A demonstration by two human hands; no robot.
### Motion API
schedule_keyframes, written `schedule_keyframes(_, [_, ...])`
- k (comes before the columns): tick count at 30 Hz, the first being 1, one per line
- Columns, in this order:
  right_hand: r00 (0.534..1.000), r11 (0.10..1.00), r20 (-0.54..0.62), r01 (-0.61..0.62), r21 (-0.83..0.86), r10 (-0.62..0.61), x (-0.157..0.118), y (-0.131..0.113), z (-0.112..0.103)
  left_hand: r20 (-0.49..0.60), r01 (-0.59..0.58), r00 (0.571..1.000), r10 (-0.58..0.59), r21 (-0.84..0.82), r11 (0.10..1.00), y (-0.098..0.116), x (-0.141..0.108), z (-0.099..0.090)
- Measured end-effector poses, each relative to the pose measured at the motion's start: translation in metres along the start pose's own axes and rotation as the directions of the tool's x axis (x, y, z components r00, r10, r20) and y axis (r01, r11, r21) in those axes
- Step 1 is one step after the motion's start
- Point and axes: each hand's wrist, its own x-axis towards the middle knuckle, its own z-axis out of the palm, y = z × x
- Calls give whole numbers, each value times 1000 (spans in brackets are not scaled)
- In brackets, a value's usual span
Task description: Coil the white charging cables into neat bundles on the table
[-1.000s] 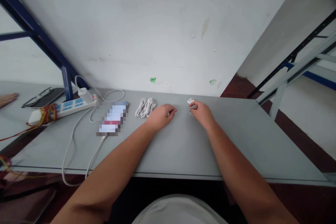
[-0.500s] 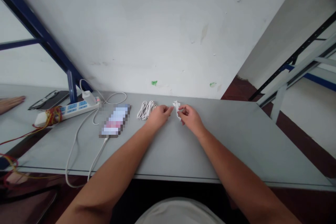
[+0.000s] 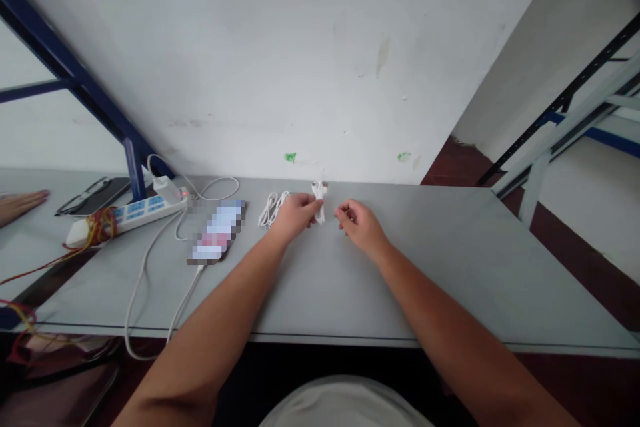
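Note:
My left hand (image 3: 296, 215) pinches a small bundle of white cable (image 3: 319, 193) upright over the grey table. Pale connector ends stick out at the top of the bundle, and its lower part hangs below my fingertips. A short gap to the right, my right hand (image 3: 364, 225) is closed with its fingertips curled together. Whether anything small is between them I cannot make out. Loosely coiled white cables (image 3: 269, 209) lie just left of my left hand, which partly hides them.
A phone (image 3: 219, 230) on a white charging cable lies to the left. Behind it stands a power strip (image 3: 143, 207) wrapped with red and yellow wires. At the far left, another person's hand (image 3: 24, 205) rests near a dark clipboard-like object (image 3: 95, 195). A wall backs the table (image 3: 460, 267).
The cable bundle has passed from between both hands into my left hand and moved slightly left. My right hand has come off it and sits apart.

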Motion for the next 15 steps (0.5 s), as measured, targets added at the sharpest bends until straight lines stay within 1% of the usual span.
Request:
schedule_keyframes(1, [1000, 1000, -16, 4, -30, -4, 1, 1, -1, -66, 23, 998, -17, 87, 996, 1, 0, -10])
schedule_keyframes(3, [1000, 995, -19, 10, -103, -12, 4, 5, -3, -226, 99, 973, -38, 265, 959, 1, 1, -31])
schedule_keyframes(6, [1000, 983, 12, 14, -184, -12, 7, 10, -4, -402, 245, 915, -39, 474, 846, -4, 3, -59])
schedule_keyframes(7, [1000, 981, 22, 16, -195, -12, 7, 11, -4, -431, 294, 901, -52, 517, 804, -7, 3, -65])
schedule_keyframes(8, [999, 980, 29, 20, -200, -14, 8, 11, -4, -444, 332, 893, -68, 550, 767, -10, 4, -70])
schedule_keyframes(9, [999, 979, 36, 22, -202, -15, 8, 11, -4, -433, 369, 895, -109, 578, 728, -14, 5, -74])
schedule_keyframes(11, [999, 979, 46, 16, -203, -7, 8, 11, -5, -384, 404, 904, -189, 619, 673, -21, 8, -75])
schedule_keyframes(15, [999, 980, 49, -6, -199, 16, 7, 8, -7, -321, 384, 921, -220, 657, 649, -30, 12, -69])
